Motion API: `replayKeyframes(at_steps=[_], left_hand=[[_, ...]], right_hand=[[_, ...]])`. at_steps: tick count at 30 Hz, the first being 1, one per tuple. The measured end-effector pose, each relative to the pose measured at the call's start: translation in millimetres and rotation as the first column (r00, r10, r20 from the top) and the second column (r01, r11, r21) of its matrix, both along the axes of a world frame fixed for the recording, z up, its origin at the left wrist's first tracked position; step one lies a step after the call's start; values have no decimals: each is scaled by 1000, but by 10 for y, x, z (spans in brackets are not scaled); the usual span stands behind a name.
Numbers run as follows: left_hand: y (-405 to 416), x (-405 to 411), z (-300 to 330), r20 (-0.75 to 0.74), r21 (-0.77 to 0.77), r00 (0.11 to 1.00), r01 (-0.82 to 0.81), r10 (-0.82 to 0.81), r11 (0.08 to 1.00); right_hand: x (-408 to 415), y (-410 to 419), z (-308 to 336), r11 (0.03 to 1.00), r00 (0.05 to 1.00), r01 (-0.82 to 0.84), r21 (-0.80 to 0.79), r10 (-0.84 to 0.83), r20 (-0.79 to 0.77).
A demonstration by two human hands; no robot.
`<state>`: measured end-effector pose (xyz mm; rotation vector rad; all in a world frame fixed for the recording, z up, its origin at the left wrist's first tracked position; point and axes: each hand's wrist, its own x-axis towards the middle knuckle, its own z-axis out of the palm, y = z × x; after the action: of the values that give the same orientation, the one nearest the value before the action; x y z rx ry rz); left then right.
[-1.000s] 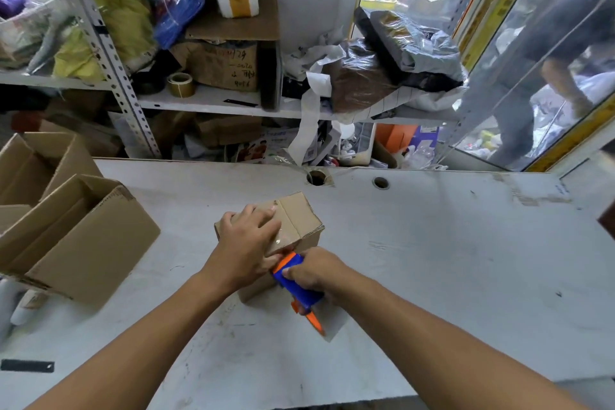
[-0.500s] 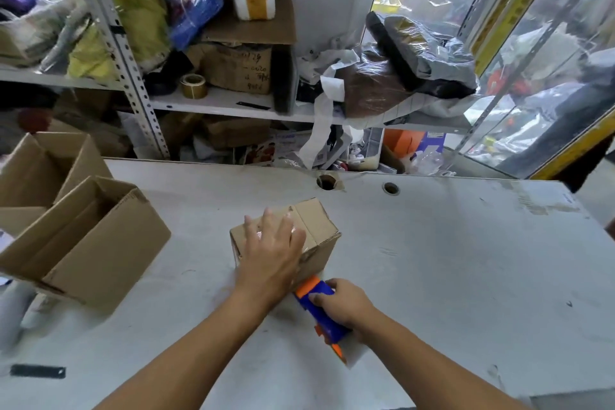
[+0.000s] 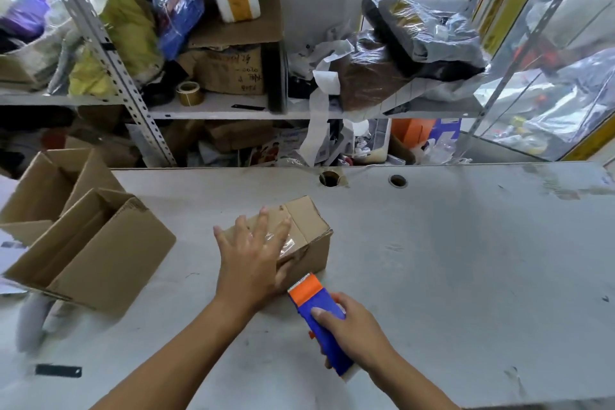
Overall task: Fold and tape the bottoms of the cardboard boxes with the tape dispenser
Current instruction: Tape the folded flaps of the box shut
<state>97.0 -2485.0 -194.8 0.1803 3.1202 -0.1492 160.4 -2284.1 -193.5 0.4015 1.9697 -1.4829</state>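
A small brown cardboard box point(image 3: 307, 225) stands on the grey table point(image 3: 449, 260), its upper face crossed by clear shiny tape. My left hand point(image 3: 254, 255) lies flat on that taped face with fingers spread and straight. My right hand point(image 3: 352, 326) grips the blue and orange tape dispenser point(image 3: 317, 316) just in front of the box, its orange toothed end pointing at the box's near side, a little apart from it.
Two larger open cardboard boxes point(image 3: 96, 250) lie on the table's left part. A black strip point(image 3: 58, 370) lies near the front left edge. Two round holes point(image 3: 397, 180) sit near the table's back edge. Cluttered metal shelves point(image 3: 213, 106) with a tape roll point(image 3: 189, 93) stand behind.
My right hand has drawn the dispenser back from the box toward me. My left hand has flattened on the box top, its fingers now spread.
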Motion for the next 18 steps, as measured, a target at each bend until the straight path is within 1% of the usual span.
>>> replayKeyframes(at_steps=[3,4,5,6,7,8,9,10,11,12,14,17,18], left_hand=[[-2,9,100,-28,36,1000,-4,5,999],[11,31,172,-56,73,998,10,-6,997],[43,66,260,-85,145,996,31,-19,989],[85,109,353,-102,257,994,62,-37,964],[138,158,440,-71,407,996,75,-51,910],[191,209,523,41,565,997,31,-66,824],[241,266,594,192,671,977,-59,-96,739],[276,313,646,328,716,935,-152,-136,681],[294,347,695,419,744,891,-228,-173,628],[304,373,740,468,777,859,-287,-210,560],[307,405,807,511,829,822,-396,-249,394],[307,427,820,584,810,773,-573,-249,123],[301,438,818,600,794,758,-603,-258,74]], right_hand=[[46,72,15,999,997,-49,8,50,-59],[64,110,31,998,994,-56,-1,56,-91],[84,151,53,998,991,-58,-21,55,-125],[105,191,78,997,986,-62,-46,54,-160],[128,226,105,995,980,-64,-76,48,-195],[154,256,132,992,974,-66,-108,40,-224],[176,288,153,988,967,-76,-132,40,-253],[193,316,167,985,959,-93,-143,50,-279],[200,343,171,982,950,-116,-146,67,-305],[203,364,182,980,939,-145,-139,92,-332],[200,398,195,975,925,-180,-131,123,-359],[192,467,235,961,910,-213,-174,131,-392],[186,487,244,958,905,-223,-180,135,-402]])
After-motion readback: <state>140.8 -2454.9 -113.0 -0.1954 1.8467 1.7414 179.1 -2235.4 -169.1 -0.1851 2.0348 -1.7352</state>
